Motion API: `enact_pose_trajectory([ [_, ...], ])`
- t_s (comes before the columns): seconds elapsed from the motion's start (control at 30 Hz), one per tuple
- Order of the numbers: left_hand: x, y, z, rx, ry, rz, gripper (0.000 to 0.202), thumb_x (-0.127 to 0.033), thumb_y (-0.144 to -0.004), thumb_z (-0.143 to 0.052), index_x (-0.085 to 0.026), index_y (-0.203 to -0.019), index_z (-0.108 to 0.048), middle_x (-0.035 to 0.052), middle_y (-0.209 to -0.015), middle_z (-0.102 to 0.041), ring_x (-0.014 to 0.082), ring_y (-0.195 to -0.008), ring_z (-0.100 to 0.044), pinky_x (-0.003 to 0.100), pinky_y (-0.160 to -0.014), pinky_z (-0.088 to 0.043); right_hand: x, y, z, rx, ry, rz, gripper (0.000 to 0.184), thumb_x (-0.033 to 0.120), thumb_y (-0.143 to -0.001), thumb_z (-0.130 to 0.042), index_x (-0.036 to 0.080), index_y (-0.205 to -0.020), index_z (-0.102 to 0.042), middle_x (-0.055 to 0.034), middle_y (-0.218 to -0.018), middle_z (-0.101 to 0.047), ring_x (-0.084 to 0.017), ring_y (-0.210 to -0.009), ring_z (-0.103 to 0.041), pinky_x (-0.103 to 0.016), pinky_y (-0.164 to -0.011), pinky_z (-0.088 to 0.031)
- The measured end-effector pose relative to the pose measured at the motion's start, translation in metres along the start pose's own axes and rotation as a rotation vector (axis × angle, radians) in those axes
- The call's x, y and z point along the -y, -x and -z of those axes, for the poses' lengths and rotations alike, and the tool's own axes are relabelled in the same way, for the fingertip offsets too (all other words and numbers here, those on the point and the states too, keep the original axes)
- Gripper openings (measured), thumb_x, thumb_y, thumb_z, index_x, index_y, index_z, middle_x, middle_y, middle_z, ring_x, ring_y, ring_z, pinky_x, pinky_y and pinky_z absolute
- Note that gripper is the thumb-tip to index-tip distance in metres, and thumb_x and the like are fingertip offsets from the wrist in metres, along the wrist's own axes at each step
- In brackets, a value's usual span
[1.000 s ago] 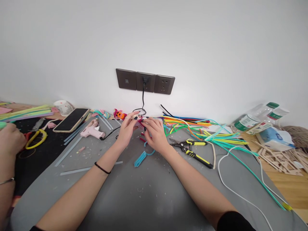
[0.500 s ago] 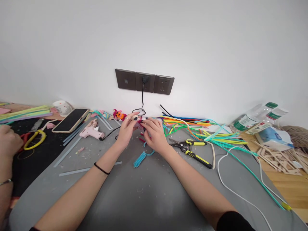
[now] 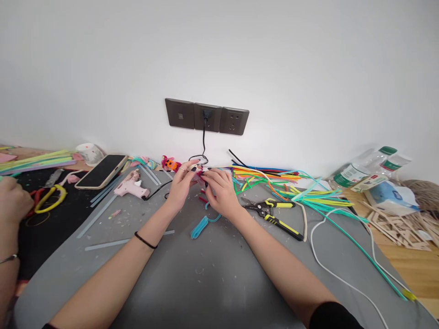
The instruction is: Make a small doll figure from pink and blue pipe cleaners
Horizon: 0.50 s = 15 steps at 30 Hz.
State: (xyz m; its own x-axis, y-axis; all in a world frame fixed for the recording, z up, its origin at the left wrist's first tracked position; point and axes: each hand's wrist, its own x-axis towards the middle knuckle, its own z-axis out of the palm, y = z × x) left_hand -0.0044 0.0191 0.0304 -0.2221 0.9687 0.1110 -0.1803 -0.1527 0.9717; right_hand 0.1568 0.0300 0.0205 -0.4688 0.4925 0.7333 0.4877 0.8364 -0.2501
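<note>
Near the wall side of the grey mat, my left hand (image 3: 181, 185) and my right hand (image 3: 221, 189) meet with fingertips pinched on a small pink and cream pipe-cleaner piece (image 3: 199, 173). My fingers cover most of it, so its full shape is hidden. A folded bundle of blue pipe cleaner (image 3: 199, 227) lies on the mat below my right hand. Just beyond my left hand stands a small magenta and orange pipe-cleaner figure (image 3: 170, 163).
Left of my hands are a pink glue gun (image 3: 132, 186), glue sticks (image 3: 98, 214) and a phone (image 3: 102, 172). To the right lie yellow-black pliers (image 3: 274, 212), colourful pipe cleaners (image 3: 318, 196), a white cable (image 3: 317, 260) and bottles (image 3: 350, 175). A co-worker's hand (image 3: 13, 201) is at far left.
Both hands keep their pinch in nearly the same place. The view has shifted very slightly; nothing else visibly moves.
</note>
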Motion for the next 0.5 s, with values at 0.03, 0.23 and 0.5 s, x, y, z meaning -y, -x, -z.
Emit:
enact_pose_trajectory([
  [0.03, 0.0002, -0.0001, 0.0001, -0.003, -0.002, -0.001, 0.043, -0.045, -0.081, -0.069, -0.025, -0.119, -0.067, 0.0069, -0.114, -0.071, 0.0223, -0.103, -0.066, 0.029, -0.076, -0.055, -0.0001, -0.0001, 0.0001, 0.008, 0.001, -0.004, 0.036, 0.014, -0.098, -0.045, 0.02, -0.125, -0.067, -0.012, -0.125, -0.071, -0.027, -0.127, -0.058, -0.049, -0.107, -0.044],
  [0.23, 0.0005, -0.0004, 0.0002, 0.004, -0.005, -0.016, 0.041, -0.046, -0.082, -0.069, -0.025, -0.117, -0.068, 0.007, -0.113, -0.072, 0.0236, -0.105, -0.067, 0.031, -0.077, -0.056, -0.0007, 0.0004, 0.0001, 0.017, -0.001, -0.011, 0.036, 0.014, -0.098, -0.045, 0.02, -0.126, -0.067, -0.0121, -0.126, -0.071, -0.026, -0.127, -0.057, -0.049, -0.107, -0.044],
  [0.5, -0.0007, 0.0, 0.0003, 0.004, -0.002, -0.006, 0.041, -0.045, -0.082, -0.068, -0.025, -0.118, -0.067, 0.0075, -0.113, -0.071, 0.0233, -0.105, -0.066, 0.03, -0.077, -0.056, -0.0009, 0.0002, -0.0005, 0.031, 0.008, -0.017, 0.037, 0.014, -0.098, -0.045, 0.021, -0.126, -0.067, -0.0119, -0.125, -0.071, -0.027, -0.126, -0.057, -0.049, -0.107, -0.043],
])
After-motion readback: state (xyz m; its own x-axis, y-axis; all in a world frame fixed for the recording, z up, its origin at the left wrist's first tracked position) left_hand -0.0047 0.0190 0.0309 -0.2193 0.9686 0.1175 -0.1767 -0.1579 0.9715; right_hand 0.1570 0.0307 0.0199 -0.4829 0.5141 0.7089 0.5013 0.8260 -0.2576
